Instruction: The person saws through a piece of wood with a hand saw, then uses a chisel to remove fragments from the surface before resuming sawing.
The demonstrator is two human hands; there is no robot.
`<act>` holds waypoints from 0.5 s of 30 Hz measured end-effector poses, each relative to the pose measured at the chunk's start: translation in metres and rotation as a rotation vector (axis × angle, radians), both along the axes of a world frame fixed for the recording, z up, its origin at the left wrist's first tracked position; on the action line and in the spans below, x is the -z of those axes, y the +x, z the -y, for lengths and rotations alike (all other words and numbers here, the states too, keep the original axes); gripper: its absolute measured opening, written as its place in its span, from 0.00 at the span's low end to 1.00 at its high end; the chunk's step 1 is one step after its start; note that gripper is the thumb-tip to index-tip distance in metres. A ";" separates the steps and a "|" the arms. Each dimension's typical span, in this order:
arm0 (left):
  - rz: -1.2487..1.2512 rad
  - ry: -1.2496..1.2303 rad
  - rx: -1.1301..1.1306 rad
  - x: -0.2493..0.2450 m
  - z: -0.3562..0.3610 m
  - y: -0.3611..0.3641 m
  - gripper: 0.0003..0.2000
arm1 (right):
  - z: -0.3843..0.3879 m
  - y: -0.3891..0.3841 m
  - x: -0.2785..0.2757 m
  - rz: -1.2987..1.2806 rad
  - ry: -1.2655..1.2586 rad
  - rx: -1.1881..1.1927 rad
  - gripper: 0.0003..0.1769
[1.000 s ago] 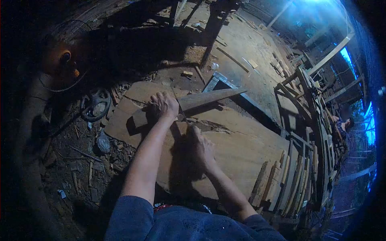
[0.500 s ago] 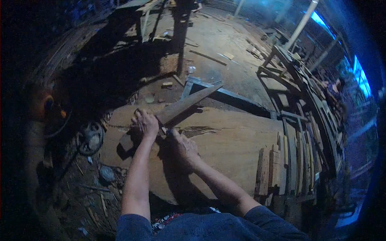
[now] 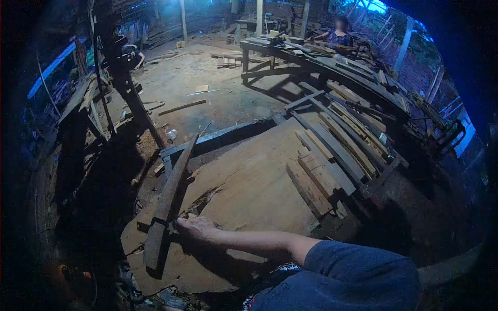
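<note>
A long tapered piece of wood (image 3: 174,189) lies over the broad wooden slab (image 3: 259,179), its narrow end pointing away from me. A short dark crosspiece (image 3: 143,226) sticks out at its left side, near the closer end. Just right of the long piece is my right hand (image 3: 197,228), its fingers curled closed beside the crossing. What they hold is too dark and small to make out. My left hand is not visible.
A dark beam (image 3: 223,136) runs behind the slab. Several boards (image 3: 332,140) lie to the right, near a long table (image 3: 316,59) piled with wood. One person (image 3: 340,39) is behind that table; another person's arm (image 3: 140,59) shows at the far left.
The view has swung right, so the slab and long piece appear lower and further left. My left hand has left the wood and gone out of view. My right hand stays near the crossing.
</note>
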State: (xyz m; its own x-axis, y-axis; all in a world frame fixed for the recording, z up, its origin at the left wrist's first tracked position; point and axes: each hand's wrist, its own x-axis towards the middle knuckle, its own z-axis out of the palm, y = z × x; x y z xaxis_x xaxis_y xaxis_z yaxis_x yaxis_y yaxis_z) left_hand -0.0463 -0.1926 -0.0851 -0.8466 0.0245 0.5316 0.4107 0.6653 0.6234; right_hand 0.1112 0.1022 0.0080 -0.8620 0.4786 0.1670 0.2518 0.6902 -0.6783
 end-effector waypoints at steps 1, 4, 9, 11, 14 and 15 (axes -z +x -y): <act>0.003 -0.001 0.016 0.001 -0.001 -0.002 0.18 | -0.002 -0.004 0.006 0.036 -0.009 -0.002 0.34; 0.029 0.012 0.064 0.012 -0.009 -0.005 0.18 | 0.000 -0.004 0.015 -0.009 0.014 -0.014 0.35; 0.119 0.020 0.108 0.049 -0.013 0.006 0.18 | 0.003 -0.002 0.007 -0.013 0.040 -0.016 0.22; 0.147 0.001 0.119 0.057 -0.004 0.009 0.18 | 0.006 -0.001 -0.008 0.127 0.023 -0.032 0.21; 0.158 -0.038 0.138 0.056 0.011 0.003 0.18 | 0.003 -0.007 0.005 0.038 0.080 -0.003 0.19; 0.160 -0.050 0.147 0.055 0.014 0.001 0.18 | 0.006 -0.007 0.004 0.036 0.075 -0.001 0.19</act>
